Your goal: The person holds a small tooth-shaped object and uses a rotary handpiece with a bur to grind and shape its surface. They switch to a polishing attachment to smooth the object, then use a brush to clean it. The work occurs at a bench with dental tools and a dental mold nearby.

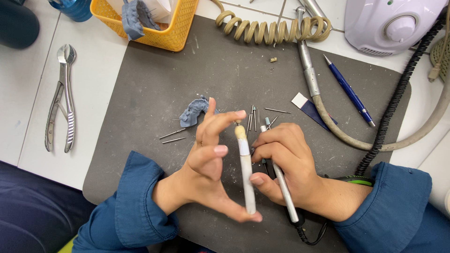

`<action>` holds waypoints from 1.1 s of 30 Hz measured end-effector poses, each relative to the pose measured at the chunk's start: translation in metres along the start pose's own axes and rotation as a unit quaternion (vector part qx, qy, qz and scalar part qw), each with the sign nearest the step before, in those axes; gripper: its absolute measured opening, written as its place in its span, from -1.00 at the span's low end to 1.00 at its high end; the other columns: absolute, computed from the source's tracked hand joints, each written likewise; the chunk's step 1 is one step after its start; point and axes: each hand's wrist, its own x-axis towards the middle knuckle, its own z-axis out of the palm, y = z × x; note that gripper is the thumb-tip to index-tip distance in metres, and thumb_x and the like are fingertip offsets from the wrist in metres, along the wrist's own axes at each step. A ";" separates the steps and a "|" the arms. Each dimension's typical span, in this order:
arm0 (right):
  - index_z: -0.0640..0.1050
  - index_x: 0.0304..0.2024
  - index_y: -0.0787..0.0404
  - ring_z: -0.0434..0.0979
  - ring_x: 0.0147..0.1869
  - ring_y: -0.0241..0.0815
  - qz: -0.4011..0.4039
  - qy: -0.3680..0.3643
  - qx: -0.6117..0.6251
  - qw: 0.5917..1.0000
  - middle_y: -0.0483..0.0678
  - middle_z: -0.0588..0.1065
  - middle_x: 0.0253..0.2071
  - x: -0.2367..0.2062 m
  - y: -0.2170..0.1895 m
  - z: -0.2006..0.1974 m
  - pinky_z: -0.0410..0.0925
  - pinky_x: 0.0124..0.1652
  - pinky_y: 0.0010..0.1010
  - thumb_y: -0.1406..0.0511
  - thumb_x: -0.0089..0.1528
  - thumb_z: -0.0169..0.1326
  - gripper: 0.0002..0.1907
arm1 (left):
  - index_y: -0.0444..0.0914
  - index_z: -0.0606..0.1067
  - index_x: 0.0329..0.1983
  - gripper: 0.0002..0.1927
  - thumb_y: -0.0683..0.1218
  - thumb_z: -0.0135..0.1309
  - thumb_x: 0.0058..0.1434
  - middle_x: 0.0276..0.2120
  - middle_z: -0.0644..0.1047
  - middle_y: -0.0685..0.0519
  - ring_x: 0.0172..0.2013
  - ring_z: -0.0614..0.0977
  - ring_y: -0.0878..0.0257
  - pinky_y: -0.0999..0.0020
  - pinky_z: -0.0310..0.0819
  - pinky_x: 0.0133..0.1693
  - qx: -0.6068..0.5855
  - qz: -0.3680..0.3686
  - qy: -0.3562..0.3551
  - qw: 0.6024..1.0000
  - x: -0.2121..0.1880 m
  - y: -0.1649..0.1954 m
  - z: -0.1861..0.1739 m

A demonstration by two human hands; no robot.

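Observation:
My left hand point(206, 159) holds a thin white stick tool point(245, 168) with a tan tip, pinched between fingertips at its top and thumb at its bottom. My right hand point(286, 161) grips a slim metal handpiece point(285, 192) like a pen, its small bur tip pointing up near the stick's tip. Behind the left fingers, a grey-blue dental cast piece point(192, 111) lies on the dark grey mat point(154, 89). Several thin metal burs point(255, 117) are scattered on the mat just beyond both hands.
Metal pliers point(63, 100) lie at the left on the white bench. A yellow basket point(166, 28) with another grey-blue cast stands at the top. A second handpiece point(307, 65) with coiled hose, a blue pen point(349, 91), a white motor unit point(389, 21) and cables fill the right.

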 end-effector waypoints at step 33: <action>0.47 0.05 0.20 0.55 0.09 -0.05 -0.162 -0.014 -0.008 0.987 0.05 0.45 0.05 -0.012 0.012 -0.022 0.38 -0.01 -0.23 0.19 0.41 0.07 -0.74 | 0.12 -0.04 0.40 0.19 0.37 0.37 -0.20 0.38 0.11 -0.46 0.45 0.10 -0.21 -0.03 -0.50 0.52 -0.379 -0.038 0.001 0.925 -0.037 0.003 0.004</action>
